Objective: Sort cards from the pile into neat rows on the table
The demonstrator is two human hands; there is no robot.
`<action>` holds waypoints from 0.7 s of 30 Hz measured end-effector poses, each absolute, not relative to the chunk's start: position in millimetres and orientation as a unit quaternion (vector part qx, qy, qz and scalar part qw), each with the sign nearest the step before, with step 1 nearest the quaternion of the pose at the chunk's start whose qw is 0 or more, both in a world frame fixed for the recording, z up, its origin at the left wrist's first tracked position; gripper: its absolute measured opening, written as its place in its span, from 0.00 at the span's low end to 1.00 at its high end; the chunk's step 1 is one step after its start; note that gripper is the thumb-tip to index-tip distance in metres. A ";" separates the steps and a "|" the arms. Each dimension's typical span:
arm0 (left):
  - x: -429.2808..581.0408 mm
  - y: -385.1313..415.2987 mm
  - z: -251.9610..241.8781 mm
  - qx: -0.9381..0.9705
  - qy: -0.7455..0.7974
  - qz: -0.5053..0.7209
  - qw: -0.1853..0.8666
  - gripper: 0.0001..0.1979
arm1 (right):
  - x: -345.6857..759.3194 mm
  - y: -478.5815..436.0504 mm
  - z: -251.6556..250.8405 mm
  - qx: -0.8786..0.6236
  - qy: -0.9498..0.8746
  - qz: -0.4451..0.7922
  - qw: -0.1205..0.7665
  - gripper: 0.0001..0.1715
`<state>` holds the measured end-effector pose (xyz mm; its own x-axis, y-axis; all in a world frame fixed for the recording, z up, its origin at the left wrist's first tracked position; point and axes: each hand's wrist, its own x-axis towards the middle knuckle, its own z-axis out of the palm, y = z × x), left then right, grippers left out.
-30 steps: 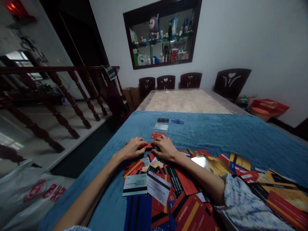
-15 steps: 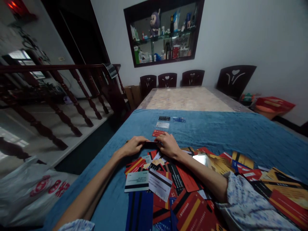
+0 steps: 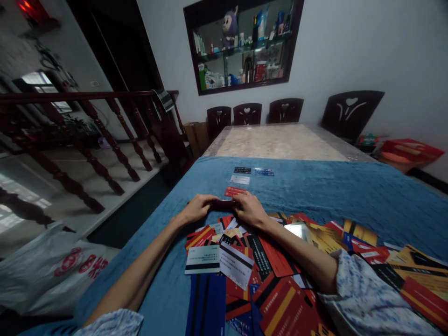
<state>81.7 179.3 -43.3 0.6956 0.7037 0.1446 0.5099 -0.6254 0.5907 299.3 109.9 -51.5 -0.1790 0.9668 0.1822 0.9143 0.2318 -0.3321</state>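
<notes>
Over the plush blue cloth (image 3: 315,186), your nearly closed left hand (image 3: 197,208) and right hand (image 3: 250,208) grip opposite ends of a thin dark-red card (image 3: 224,204), at six o'clock from a bright-red rectangular card (image 3: 234,191).

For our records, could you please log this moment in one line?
left hand: holding card | right hand: holding same card | loose cards: on blue cloth

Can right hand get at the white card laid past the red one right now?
Probably yes: the white card lies uncovered on the blue cloth, just beyond the red card. The right hand is occupied, though, holding a dark card with the left hand.
</notes>
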 end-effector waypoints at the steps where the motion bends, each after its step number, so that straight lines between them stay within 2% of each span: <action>1: 82.0 179.4 -44.1 0.881 0.343 0.188 0.266 0.21 | 299.4 110.0 -51.8 -0.618 -0.763 0.073 0.174 0.13; 12: 85.9 174.8 -42.4 0.867 0.359 0.211 0.273 0.16 | 300.3 110.5 -51.9 -0.620 -0.759 0.075 0.182 0.12; 17: 86.4 173.3 -41.9 0.873 0.352 0.212 0.263 0.15 | 301.0 110.6 -53.1 -0.597 -0.758 0.074 0.250 0.21; 21: 86.4 175.4 -46.9 0.880 0.346 0.215 0.245 0.16 | 299.5 108.7 -52.9 -0.593 -0.779 0.027 0.204 0.24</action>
